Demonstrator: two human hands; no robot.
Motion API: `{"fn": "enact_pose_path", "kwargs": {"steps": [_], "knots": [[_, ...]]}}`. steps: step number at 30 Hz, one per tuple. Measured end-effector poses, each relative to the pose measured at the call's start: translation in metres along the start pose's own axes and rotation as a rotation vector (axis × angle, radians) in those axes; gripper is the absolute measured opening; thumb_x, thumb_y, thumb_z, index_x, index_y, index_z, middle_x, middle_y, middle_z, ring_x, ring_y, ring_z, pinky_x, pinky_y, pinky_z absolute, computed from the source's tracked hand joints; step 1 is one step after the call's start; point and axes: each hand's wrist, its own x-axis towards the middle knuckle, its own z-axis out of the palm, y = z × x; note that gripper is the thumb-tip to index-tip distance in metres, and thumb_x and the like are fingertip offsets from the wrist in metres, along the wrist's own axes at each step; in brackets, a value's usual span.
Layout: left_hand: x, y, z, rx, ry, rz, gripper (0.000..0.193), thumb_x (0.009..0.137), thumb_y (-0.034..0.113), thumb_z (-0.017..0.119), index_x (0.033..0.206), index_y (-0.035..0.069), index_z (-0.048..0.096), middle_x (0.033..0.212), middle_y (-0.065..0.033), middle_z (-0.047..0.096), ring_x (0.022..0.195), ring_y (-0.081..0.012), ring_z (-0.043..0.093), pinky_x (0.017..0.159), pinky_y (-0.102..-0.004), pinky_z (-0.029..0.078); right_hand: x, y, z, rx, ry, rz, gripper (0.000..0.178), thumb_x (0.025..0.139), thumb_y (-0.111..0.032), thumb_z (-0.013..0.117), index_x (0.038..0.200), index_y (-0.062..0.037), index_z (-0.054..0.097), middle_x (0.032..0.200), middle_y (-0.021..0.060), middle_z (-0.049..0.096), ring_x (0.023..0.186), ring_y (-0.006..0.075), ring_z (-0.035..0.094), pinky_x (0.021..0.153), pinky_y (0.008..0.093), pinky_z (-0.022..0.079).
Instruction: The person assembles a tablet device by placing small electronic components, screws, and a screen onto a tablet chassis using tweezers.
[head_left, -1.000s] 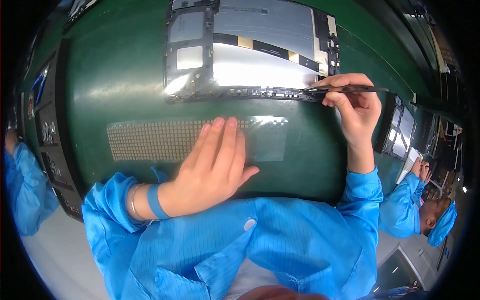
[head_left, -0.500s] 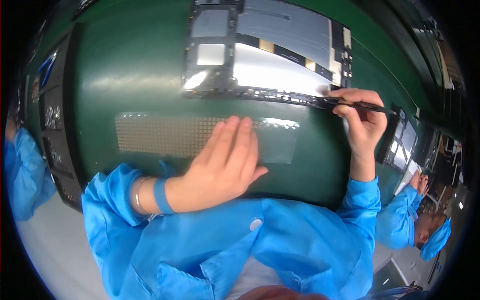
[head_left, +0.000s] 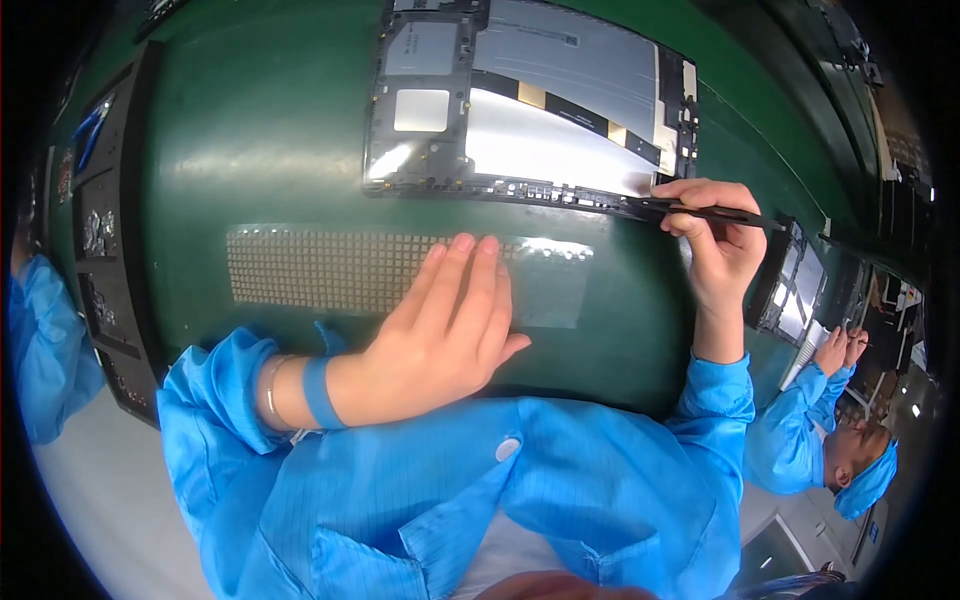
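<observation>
My left hand (head_left: 440, 330) lies flat with its fingers stretched out. It rests on a clear plastic sheet (head_left: 320, 268) carrying rows of small tan squares, and the sheet's right end is bare. Pinched in my right hand (head_left: 722, 245) is a pair of black tweezers (head_left: 738, 215). Their tips reach the lower right edge of an opened flat device (head_left: 560, 125), like a tablet or screen housing, with silver panels and a black frame. Whether the tips hold anything is too small to tell.
A black compartment tray (head_left: 128, 240) with small parts and a blue-handled tool (head_left: 93, 132) stands at the left on the green mat (head_left: 250, 130). Another opened device (head_left: 797, 285) lies at the right, near a co-worker in blue (head_left: 800, 420). A blue sleeve (head_left: 50, 345) shows far left.
The whole view has shifted slightly. My left hand stays on the sheet, and the tweezers stay at the device's edge. At the right, the co-worker's hands have moved a little.
</observation>
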Motion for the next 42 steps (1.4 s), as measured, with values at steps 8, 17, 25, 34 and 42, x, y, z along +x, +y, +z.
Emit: {"fn": "enact_pose_path", "kwargs": {"steps": [8, 17, 25, 34, 42], "knots": [[-0.001, 0.000, 0.000, 0.002, 0.000, 0.001, 0.051, 0.080, 0.039, 0.061, 0.101, -0.008, 0.061, 0.114, -0.0265, 0.056, 0.108, -0.0396, 0.055, 0.091, -0.0445, 0.048, 0.003, 0.002, 0.001, -0.033, -0.042, -0.079, 0.018, 0.078, 0.008, 0.063, 0.093, 0.0022, 0.055, 0.092, 0.0189, 0.065, 0.089, 0.0269, 0.064, 0.079, 0.0331, 0.052], [0.000, 0.002, 0.001, -0.018, -0.011, -0.001, 0.053, 0.078, 0.039, 0.064, 0.102, -0.008, 0.061, 0.115, -0.0267, 0.056, 0.109, -0.0402, 0.054, 0.091, -0.0451, 0.048, 0.000, 0.005, -0.002, 0.025, -0.008, -0.083, 0.020, 0.075, 0.009, 0.064, 0.092, 0.0032, 0.054, 0.092, 0.0201, 0.064, 0.091, 0.0291, 0.064, 0.080, 0.0358, 0.053], [0.001, 0.003, 0.001, -0.018, -0.014, -0.010, 0.054, 0.077, 0.039, 0.064, 0.103, -0.008, 0.061, 0.116, -0.0266, 0.055, 0.109, -0.0402, 0.054, 0.091, -0.0452, 0.048, 0.000, 0.004, -0.002, -0.026, -0.009, -0.081, 0.019, 0.076, 0.009, 0.064, 0.092, 0.0027, 0.054, 0.092, 0.0191, 0.064, 0.092, 0.0280, 0.064, 0.080, 0.0345, 0.053], [0.003, 0.003, 0.000, -0.012, -0.006, -0.009, 0.052, 0.079, 0.038, 0.063, 0.102, -0.008, 0.061, 0.116, -0.0263, 0.055, 0.109, -0.0395, 0.054, 0.091, -0.0441, 0.048, -0.002, 0.002, -0.002, -0.025, -0.017, -0.048, 0.019, 0.077, 0.009, 0.063, 0.093, 0.0026, 0.055, 0.092, 0.0185, 0.065, 0.092, 0.0273, 0.064, 0.082, 0.0347, 0.052], [0.001, 0.005, 0.000, -0.003, 0.007, -0.015, 0.051, 0.079, 0.038, 0.062, 0.102, -0.007, 0.061, 0.116, -0.0251, 0.055, 0.109, -0.0386, 0.053, 0.093, -0.0433, 0.047, -0.007, -0.006, 0.006, -0.009, 0.027, 0.003, 0.021, 0.077, 0.007, 0.065, 0.095, 0.0033, 0.054, 0.095, 0.0180, 0.064, 0.092, 0.0262, 0.064, 0.080, 0.0329, 0.052]]}}
